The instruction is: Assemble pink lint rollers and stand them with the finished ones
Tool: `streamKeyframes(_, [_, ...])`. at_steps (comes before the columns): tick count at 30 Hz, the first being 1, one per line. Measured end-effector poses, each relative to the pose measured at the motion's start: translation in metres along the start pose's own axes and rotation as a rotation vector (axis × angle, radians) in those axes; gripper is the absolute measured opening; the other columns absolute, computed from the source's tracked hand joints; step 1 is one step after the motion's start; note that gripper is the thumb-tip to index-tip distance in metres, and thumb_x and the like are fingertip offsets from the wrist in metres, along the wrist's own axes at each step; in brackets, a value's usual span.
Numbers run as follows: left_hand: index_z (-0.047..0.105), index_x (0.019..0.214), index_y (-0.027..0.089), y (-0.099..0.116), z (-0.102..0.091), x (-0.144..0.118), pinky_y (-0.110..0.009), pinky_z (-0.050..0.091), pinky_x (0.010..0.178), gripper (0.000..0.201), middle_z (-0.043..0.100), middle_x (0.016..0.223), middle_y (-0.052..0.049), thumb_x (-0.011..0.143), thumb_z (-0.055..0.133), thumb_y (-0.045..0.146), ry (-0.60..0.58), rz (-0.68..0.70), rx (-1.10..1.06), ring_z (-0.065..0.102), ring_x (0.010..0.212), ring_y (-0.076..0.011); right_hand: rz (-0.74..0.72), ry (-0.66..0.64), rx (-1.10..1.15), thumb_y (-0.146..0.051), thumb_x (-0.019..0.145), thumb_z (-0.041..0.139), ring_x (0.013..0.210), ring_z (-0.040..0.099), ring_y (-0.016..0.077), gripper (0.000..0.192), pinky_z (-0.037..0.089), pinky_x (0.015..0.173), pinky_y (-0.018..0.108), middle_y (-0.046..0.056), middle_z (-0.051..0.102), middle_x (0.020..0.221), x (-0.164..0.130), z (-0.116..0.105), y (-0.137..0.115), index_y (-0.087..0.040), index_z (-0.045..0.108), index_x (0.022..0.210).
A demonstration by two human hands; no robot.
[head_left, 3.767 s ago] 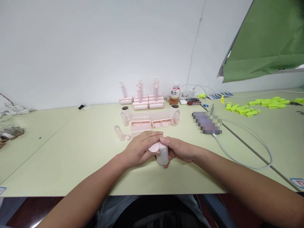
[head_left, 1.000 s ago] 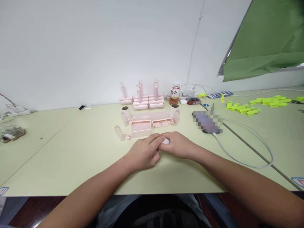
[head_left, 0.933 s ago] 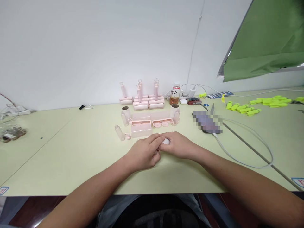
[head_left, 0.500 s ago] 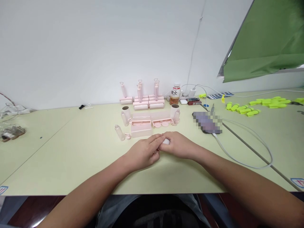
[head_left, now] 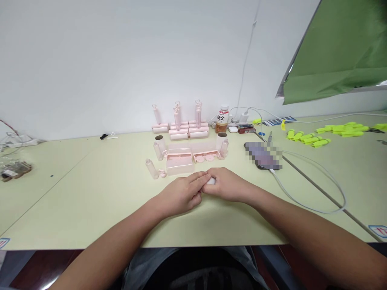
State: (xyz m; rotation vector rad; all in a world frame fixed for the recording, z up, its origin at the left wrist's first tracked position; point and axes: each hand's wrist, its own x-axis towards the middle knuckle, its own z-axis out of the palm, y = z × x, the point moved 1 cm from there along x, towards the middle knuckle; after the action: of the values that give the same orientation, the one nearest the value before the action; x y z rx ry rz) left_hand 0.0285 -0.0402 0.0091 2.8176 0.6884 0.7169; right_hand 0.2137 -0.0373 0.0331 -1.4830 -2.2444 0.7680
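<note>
My left hand (head_left: 180, 195) and my right hand (head_left: 226, 185) meet on the pale green table (head_left: 90, 201), fingertips together around a small white roll (head_left: 211, 181). Only a sliver of the roll shows between the fingers; the rest is hidden under both hands. Just beyond the hands lie pink trays (head_left: 179, 160) with round pink caps (head_left: 204, 158), small clear tubes (head_left: 151, 168) and two upright rolls (head_left: 221, 141).
Pink lint-roller handles and bases (head_left: 181, 129) stand by the wall, beside a drink bottle (head_left: 222, 119). A blurred phone (head_left: 263, 156) with a looping white cable (head_left: 320, 181) lies to the right. Yellow-green clips (head_left: 326, 135) are at far right, a bag (head_left: 15, 169) far left.
Since 3.8 s ago both hands lowered the white roll and pink cap to the table and closed over them. In the last second they barely move.
</note>
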Motion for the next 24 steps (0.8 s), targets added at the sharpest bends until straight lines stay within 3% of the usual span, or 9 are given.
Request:
streamKeyframes(8, [0.044, 0.138, 0.02, -0.007, 0.003, 0.001, -0.038, 0.052, 0.1, 0.055, 0.059, 0.135, -0.013, 0.084, 0.049, 0.01, 0.081, 0.01, -0.05, 0.057, 0.125, -0.022, -0.024, 0.059, -0.054, -0.037, 0.075, 0.062, 0.076, 0.063, 0.022, 0.021, 0.04, 0.063, 0.028, 0.005, 0.073, 0.084, 0.002, 0.003, 0.01, -0.02, 0.071, 0.081])
streamKeyframes(13, [0.043, 0.137, 0.023, -0.007, -0.004, 0.003, -0.038, 0.05, 0.098, 0.049, 0.062, 0.127, -0.01, 0.09, 0.056, 0.023, 0.134, -0.016, -0.136, 0.059, 0.117, -0.0213, -0.179, -0.03, 0.281, -0.044, 0.086, 0.057, 0.09, 0.064, 0.0212, 0.029, 0.044, 0.08, 0.029, 0.002, 0.074, 0.096, 0.004, 0.003, 0.014, -0.022, 0.074, 0.095])
streamKeyframes(16, [0.042, 0.137, 0.021, -0.006, -0.007, 0.003, -0.039, 0.051, 0.092, 0.052, 0.062, 0.123, -0.012, 0.091, 0.058, 0.041, 0.088, -0.051, -0.108, 0.06, 0.111, -0.0241, -0.216, -0.061, 0.359, -0.055, 0.088, 0.053, 0.077, 0.062, 0.0193, 0.042, 0.043, 0.071, 0.028, 0.002, 0.069, 0.08, 0.003, 0.005, 0.012, -0.017, 0.07, 0.083])
streamKeyframes(20, [0.046, 0.13, 0.018, -0.007, -0.006, 0.0, -0.035, 0.05, 0.071, 0.059, 0.067, 0.105, -0.01, 0.088, 0.053, 0.058, 0.04, -0.244, -0.059, 0.065, 0.088, -0.0243, -0.155, -0.136, 0.429, -0.068, 0.089, 0.042, 0.05, 0.045, 0.0124, 0.057, 0.033, 0.05, 0.025, -0.002, 0.049, 0.053, 0.001, 0.009, 0.01, -0.018, 0.053, 0.063])
streamKeyframes(24, [0.052, 0.115, 0.019, -0.008, -0.004, -0.001, -0.028, 0.039, 0.058, 0.05, 0.065, 0.079, -0.001, 0.087, 0.052, 0.06, 0.048, -0.363, -0.114, 0.061, 0.067, -0.0186, -0.139, -0.143, 0.478, -0.07, 0.088, 0.042, 0.046, 0.039, 0.0102, 0.059, 0.028, 0.047, 0.024, -0.003, 0.043, 0.051, 0.002, 0.011, 0.011, -0.018, 0.048, 0.06])
